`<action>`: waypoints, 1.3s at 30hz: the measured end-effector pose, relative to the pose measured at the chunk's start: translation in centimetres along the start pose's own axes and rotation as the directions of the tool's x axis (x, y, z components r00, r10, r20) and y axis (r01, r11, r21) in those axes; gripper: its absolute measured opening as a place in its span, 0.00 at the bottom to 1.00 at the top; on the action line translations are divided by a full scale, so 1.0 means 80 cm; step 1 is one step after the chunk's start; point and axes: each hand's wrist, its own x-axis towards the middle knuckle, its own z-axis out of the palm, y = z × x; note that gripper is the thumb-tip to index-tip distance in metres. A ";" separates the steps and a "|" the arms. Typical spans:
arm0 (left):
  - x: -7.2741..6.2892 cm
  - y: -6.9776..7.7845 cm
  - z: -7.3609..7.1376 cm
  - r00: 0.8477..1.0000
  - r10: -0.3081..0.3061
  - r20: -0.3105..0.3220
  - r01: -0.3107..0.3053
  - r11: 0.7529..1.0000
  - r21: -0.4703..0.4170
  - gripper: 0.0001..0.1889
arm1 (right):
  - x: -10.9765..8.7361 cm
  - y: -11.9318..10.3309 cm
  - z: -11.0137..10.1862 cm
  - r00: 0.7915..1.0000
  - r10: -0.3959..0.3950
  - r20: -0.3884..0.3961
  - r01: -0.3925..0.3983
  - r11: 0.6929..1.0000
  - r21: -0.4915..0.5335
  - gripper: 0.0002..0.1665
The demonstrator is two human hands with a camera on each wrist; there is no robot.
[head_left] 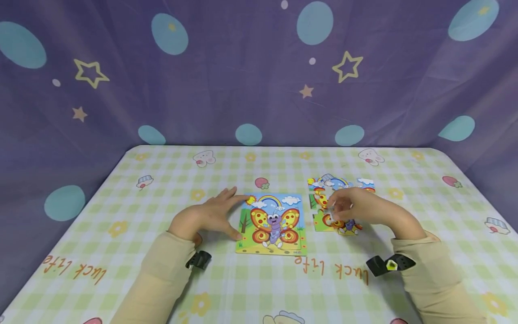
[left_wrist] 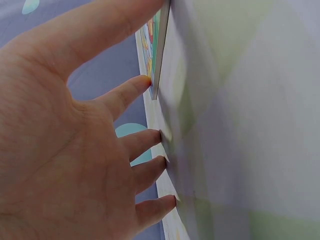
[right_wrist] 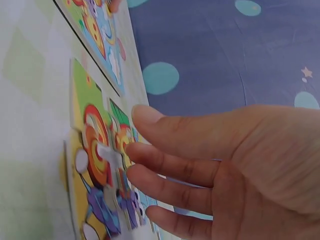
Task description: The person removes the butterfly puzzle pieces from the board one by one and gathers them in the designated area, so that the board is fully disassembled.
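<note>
A square butterfly picture board (head_left: 273, 227) lies flat in the middle of the table. My left hand (head_left: 214, 213) spreads its fingers along the board's left side, thumb and index finger touching its edge. In the left wrist view the other fingertips of that left hand (left_wrist: 90, 135) rest on the cloth. To the right lie several jigsaw pieces (head_left: 321, 221) showing parts of a similar butterfly, some fitted together. My right hand (head_left: 354, 204) hovers over them with fingers loosely bent, thumb apart from the fingertips in the right wrist view. A small blurred whitish patch (right_wrist: 110, 156) shows near those fingertips; its kind is unclear.
A green-and-white checked cloth (head_left: 121, 270) with printed flowers and lettering covers the table. Behind the table's far edge hangs a purple curtain (head_left: 226, 90) with stars and blue ovals. Dark bands (head_left: 390, 264) sit on both wrists.
</note>
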 end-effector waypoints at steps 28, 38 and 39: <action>0.003 -0.003 -0.001 1.000 0.009 -0.008 -0.009 1.000 0.005 0.55 | 0.023 -0.054 0.059 0.989 -0.146 0.025 0.146 0.989 -0.035 0.11; 0.002 -0.004 0.000 1.000 0.003 -0.007 -0.003 1.000 -0.003 0.55 | 0.024 -0.067 0.080 0.994 -0.109 0.012 0.110 0.991 -0.075 0.16; 0.002 -0.003 0.000 1.000 0.002 -0.007 -0.002 1.000 -0.003 0.54 | 0.025 -0.068 0.081 0.995 -0.104 0.007 0.105 0.991 -0.086 0.17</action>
